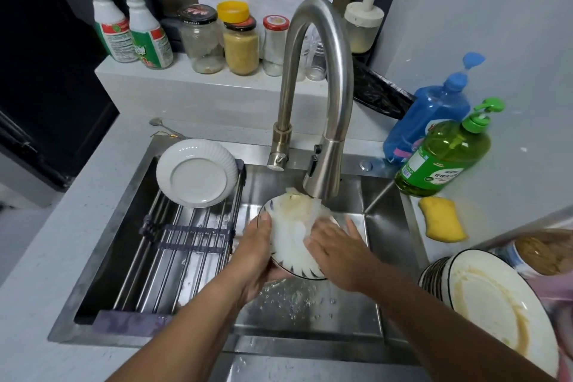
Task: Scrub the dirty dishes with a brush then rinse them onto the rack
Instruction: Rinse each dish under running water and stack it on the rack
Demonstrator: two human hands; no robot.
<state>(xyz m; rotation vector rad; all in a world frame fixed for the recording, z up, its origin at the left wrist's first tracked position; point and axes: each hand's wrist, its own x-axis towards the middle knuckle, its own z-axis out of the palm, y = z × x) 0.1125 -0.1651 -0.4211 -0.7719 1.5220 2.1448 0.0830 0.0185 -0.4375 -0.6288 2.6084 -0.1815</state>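
Head view looks down on a pale grey speckled worktop [62,226] that wraps a rectangular brushed-steel sink [384,205], its basin floor beaded with water. Across the sink's left half lies a roll-up rack [186,245] of thin steel rods tied by dark bands; a white ribbed bowl [197,172] rests upside down at its far end. A tall arched faucet [319,77] in matte steel curves over the basin, and water streams from its head onto a round plate [294,239] with a blue-marked rim, held tilted over the middle of the sink.

Both forearms reach in from below. The left hand [257,251] grips the plate's left edge, thumb laid over the rim and fingers curled beneath. The right hand [338,254] lies flat with fingers spread on the plate's wet face, pressing rather than grasping.

At the right edge, on the worktop, stands a stack of dirty plates [493,304], the top one white, dark-rimmed and smeared with yellowish residue. Behind it sit a green soap bottle [446,155] with pump, a blue soap bottle [431,112], and a yellow sponge [441,220] with a waisted outline.

A white ledge [148,84] behind the sink carries two spray bottles [133,28] and several glass jars [235,40].
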